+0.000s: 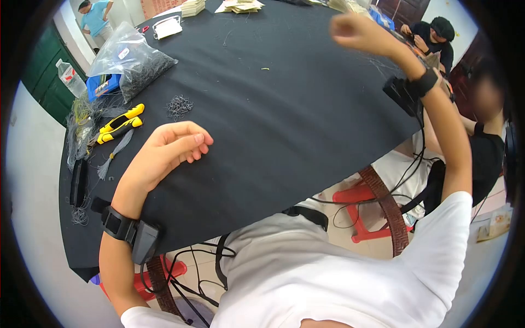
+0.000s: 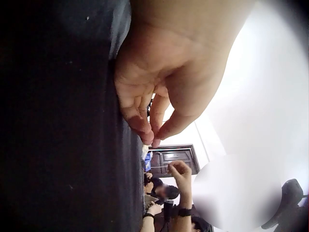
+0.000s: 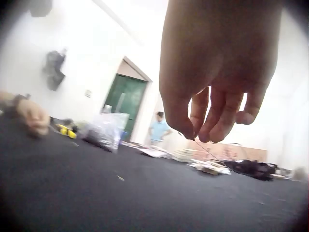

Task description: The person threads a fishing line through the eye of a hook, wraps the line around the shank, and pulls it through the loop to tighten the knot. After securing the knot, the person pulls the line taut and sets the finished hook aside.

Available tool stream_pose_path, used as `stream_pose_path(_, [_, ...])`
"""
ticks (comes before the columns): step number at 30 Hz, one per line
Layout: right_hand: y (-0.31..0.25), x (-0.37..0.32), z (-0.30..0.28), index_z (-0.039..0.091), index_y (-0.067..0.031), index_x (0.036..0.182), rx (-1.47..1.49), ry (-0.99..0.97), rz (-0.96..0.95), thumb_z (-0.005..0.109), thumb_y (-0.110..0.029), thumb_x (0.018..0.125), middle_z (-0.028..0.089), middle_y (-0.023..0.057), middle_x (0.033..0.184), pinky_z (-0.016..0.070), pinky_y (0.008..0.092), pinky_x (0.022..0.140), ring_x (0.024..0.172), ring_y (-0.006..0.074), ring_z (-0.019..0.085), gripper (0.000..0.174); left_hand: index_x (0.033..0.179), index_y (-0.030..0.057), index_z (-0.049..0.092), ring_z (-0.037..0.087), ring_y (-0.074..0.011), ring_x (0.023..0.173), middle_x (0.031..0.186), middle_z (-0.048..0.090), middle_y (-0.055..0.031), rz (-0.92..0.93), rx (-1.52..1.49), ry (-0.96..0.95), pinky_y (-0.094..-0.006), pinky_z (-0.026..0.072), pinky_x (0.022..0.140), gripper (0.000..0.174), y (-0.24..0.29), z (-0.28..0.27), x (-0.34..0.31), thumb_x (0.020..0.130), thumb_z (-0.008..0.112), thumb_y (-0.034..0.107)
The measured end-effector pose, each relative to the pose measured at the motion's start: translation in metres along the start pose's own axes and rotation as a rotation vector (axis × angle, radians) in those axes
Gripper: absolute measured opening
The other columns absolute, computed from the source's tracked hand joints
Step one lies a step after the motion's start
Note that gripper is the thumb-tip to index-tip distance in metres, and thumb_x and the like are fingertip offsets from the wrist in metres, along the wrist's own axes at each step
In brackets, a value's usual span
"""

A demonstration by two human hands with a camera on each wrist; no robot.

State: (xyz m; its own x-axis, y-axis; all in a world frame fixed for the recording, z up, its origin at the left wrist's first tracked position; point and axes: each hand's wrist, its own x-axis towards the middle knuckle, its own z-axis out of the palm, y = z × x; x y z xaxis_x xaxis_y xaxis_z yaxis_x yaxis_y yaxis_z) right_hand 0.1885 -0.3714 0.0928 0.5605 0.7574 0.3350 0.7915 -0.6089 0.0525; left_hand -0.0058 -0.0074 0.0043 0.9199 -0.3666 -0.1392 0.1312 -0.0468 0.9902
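In the head view my left hand (image 1: 169, 147) rests low over the black cloth at the table's near left, thumb beside loosely curled fingers. No object shows between them; the left wrist view has the thumb tip close to the fingertips (image 2: 149, 137). My right hand (image 1: 363, 34) is raised over the far right of the table, blurred in that view. From its pinched fingertips (image 3: 190, 135) a thin line (image 3: 211, 153) trails down to the right. A small pile of dark wire hooks (image 1: 179, 107) lies just beyond my left hand.
Yellow-and-black pliers (image 1: 121, 123), a tied bundle of line (image 1: 114, 157) and a clear bag (image 1: 145, 71) of dark small pieces lie at the left. A water bottle (image 1: 71, 78) stands behind. Stacks of cards (image 1: 239, 6) are at the far edge. Another person sits close on the right.
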Motion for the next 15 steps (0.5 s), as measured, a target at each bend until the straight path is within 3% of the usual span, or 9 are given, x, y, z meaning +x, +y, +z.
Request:
stream_pose_path(2, [-0.057,0.032,0.001,0.051,-0.0022,0.075,0.257,-0.16,-0.175,0.054,-0.011,0.078,0.049,0.0012,0.066,0.0421,0.0256,0.06,0.064,0.009,0.049,0.01,0.096,0.0016,0.061,0.053,-0.0048,0.076,0.084,0.059,-0.0015,0.055,0.005,0.061,-0.0178,0.0419,0.068,0.019,0.001,-0.003,0.001,0.088,0.055,0.017])
stream_pose_path(4, [-0.123,0.055,0.001,0.056,-0.004,0.077,0.365,-0.287,-0.23,0.057,-0.014,0.079,0.049,-0.001,0.065,0.0381,0.0226,0.054,0.059,0.0063,0.046,0.011,0.099,0.0014,0.059,0.055,-0.0068,0.081,0.09,0.06,-0.0037,0.152,0.025,0.173,-0.0189,0.042,0.069,0.02,-0.001,-0.005,0.002,0.088,0.054,0.017])
stream_pose_path(6, [-0.169,0.079,-0.017,0.061,-0.0001,0.072,0.56,-0.37,-0.539,0.057,-0.016,0.074,0.058,0.0122,0.061,0.0449,0.0335,0.056,0.056,0.0196,0.056,0.017,0.102,0.0007,0.058,0.056,-0.0109,0.088,0.097,0.06,-0.0069,0.245,-0.075,0.296,-0.0211,0.0421,0.072,0.022,0.001,-0.003,0.003,0.089,0.052,0.018])
stream_pose_path(7, [-0.194,0.086,-0.029,0.061,-0.0004,0.072,0.625,-0.402,-0.517,0.056,-0.016,0.075,0.058,0.0105,0.061,0.045,0.0311,0.056,0.056,0.0176,0.055,0.017,0.104,0.0003,0.057,0.057,-0.0129,0.091,0.101,0.06,-0.0085,0.293,-0.124,0.363,-0.0222,0.0421,0.073,0.024,0.001,-0.007,0.003,0.089,0.052,0.018])
stream_pose_path(8, [-0.217,0.086,-0.044,0.062,-0.0006,0.073,0.698,-0.421,-0.362,0.056,-0.016,0.076,0.058,0.0089,0.061,0.0451,0.0288,0.056,0.056,0.0156,0.054,0.017,0.116,-0.0001,0.051,0.051,-0.0183,0.106,0.116,0.054,-0.0117,0.331,-0.076,0.347,-0.0257,0.0394,0.083,0.041,-0.009,-0.021,0.004,0.091,0.045,0.031])
stream_pose_path(10, [-0.243,0.088,-0.066,0.062,-0.0012,0.073,0.844,-0.42,-0.155,0.055,-0.017,0.078,0.058,0.0055,0.061,0.0452,0.0241,0.055,0.055,0.0116,0.052,0.018,0.112,-0.002,0.053,0.054,-0.0188,0.1,0.111,0.057,-0.0129,0.33,-0.168,0.411,-0.0259,0.0412,0.079,0.04,-0.003,-0.019,0.003,0.09,0.047,0.031])
stream_pose_path(12, [-0.25,0.097,-0.068,0.063,-0.0008,0.076,0.977,-0.426,-0.161,0.056,-0.016,0.078,0.058,0.0052,0.061,0.0438,0.0234,0.054,0.055,0.011,0.051,0.017,0.111,-0.0036,0.054,0.056,-0.0187,0.097,0.109,0.058,-0.0148,0.336,-0.215,0.481,-0.0259,0.0425,0.078,0.046,0.002,-0.013,0.005,0.089,0.045,0.036])
stream_pose_path(13, [-0.246,0.098,-0.048,0.063,-0.0005,0.077,1.039,-0.355,-0.273,0.056,-0.017,0.077,0.057,0.0046,0.062,0.0431,0.0232,0.054,0.054,0.0106,0.05,0.018,0.112,-0.0036,0.053,0.056,-0.0187,0.097,0.108,0.058,-0.0151,0.33,-0.245,0.459,-0.0257,0.0429,0.077,0.047,0.002,-0.014,0.004,0.089,0.044,0.037])
stream_pose_path(15, [-0.25,0.1,-0.027,0.062,-0.0001,0.081,1.121,-0.244,-0.098,0.058,-0.016,0.079,0.055,0.0015,0.063,0.0391,0.0209,0.051,0.053,0.0074,0.046,0.017,0.112,-0.0038,0.053,0.056,-0.0186,0.096,0.108,0.058,-0.0158,0.327,-0.308,0.405,-0.0253,0.0435,0.074,0.049,0.003,-0.018,0.003,0.09,0.041,0.038])
